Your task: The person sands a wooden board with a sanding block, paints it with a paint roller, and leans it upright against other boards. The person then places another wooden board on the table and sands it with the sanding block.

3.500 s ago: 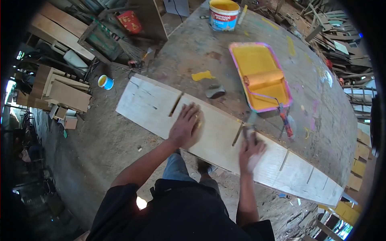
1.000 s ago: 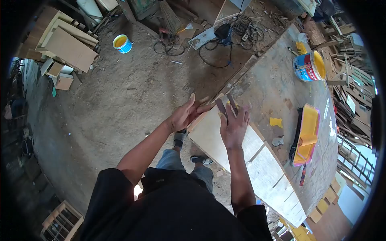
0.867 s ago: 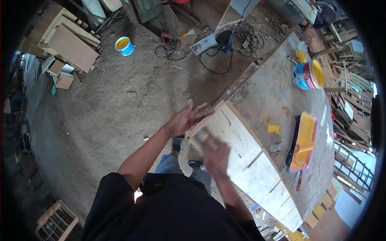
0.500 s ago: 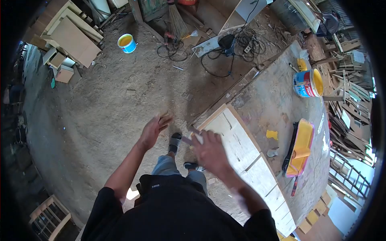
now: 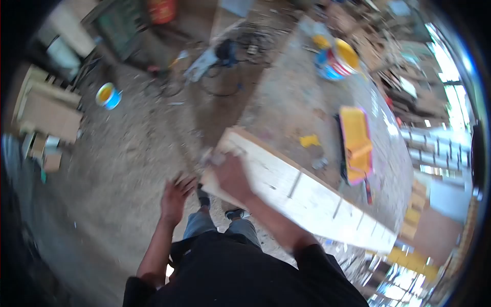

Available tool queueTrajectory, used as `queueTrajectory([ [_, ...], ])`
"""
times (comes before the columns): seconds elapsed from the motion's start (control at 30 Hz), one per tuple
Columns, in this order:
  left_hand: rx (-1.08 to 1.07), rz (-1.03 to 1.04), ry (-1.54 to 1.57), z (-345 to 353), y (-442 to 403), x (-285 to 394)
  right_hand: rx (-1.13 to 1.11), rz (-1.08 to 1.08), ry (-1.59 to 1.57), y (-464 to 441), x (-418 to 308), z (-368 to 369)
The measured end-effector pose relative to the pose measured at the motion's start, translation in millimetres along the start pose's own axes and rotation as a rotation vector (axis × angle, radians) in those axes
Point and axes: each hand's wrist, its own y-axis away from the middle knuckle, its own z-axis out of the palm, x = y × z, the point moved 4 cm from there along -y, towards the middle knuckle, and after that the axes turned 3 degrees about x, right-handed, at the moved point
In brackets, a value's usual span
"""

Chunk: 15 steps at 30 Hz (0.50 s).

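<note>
A long whitish wooden panel with several dark slits lies along the near edge of the worktable. My right hand is at the panel's left end, fingers closed and smeared by motion. Something small and pale shows by its fingertips, too blurred to name. My left hand hangs in the air just left of that end, fingers loosely apart and holding nothing. Beyond the panel, a yellow paint tray with a paint roller in it rests on the table.
On the worktable stand an open paint bucket and a yellow scrap. A smaller paint bucket sits on the dirt floor. Tangled cables lie at the back, and boards lean at the left.
My view has swung right, so the scene shifts left and is blurred. My right hand, which held a thin flat strip beside the panel, is now over its end. The left hand stays open.
</note>
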Motion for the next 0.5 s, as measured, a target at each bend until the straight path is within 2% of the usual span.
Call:
queueTrajectory([
  [0.03,0.035,0.024,-0.094,-15,-2,1,0.147,0.007,-0.292,26,-24,12],
  [0.07,0.072,0.052,-0.186,-25,-7,0,0.237,-0.155,-0.118,36,-43,-17],
  [0.1,0.044,0.075,-0.23,-16,-8,7,0.255,-0.091,-0.094,40,-36,-22],
  [0.17,-0.027,0.068,-0.29,18,-4,17,0.295,0.134,-0.153,50,-9,-34],
  [0.2,0.036,0.118,-0.542,32,-5,21,0.264,0.307,-0.139,66,1,-48],
  [0.23,0.098,0.19,-0.791,46,-9,26,0.249,0.536,-0.423,97,22,-51],
  [0.27,0.131,0.189,-0.839,59,-10,27,0.239,0.757,-0.724,143,40,-47],
  [0.3,0.087,0.179,-0.861,76,-11,26,0.362,0.634,-0.384,202,76,-48],
  [0.33,0.044,0.27,-1.047,96,-9,26,0.498,0.566,-0.005,264,110,-49],
  [0.37,0.001,0.378,-1.222,114,-9,24,0.479,0.583,0.335,333,156,-52],
  [0.4,-0.04,0.379,-1.233,128,-10,22,0.621,0.819,0.554,382,185,-72],
  [0.43,-0.111,0.482,-1.377,146,-10,21,0.74,1.085,0.715,433,213,-91],
  [0.47,-0.181,0.599,-1.506,164,-10,14,0.754,1.121,0.737,452,228,-70],
  [0.5,-0.226,0.609,-1.503,180,-10,5,0.858,1.106,0.48,468,256,-24],
])
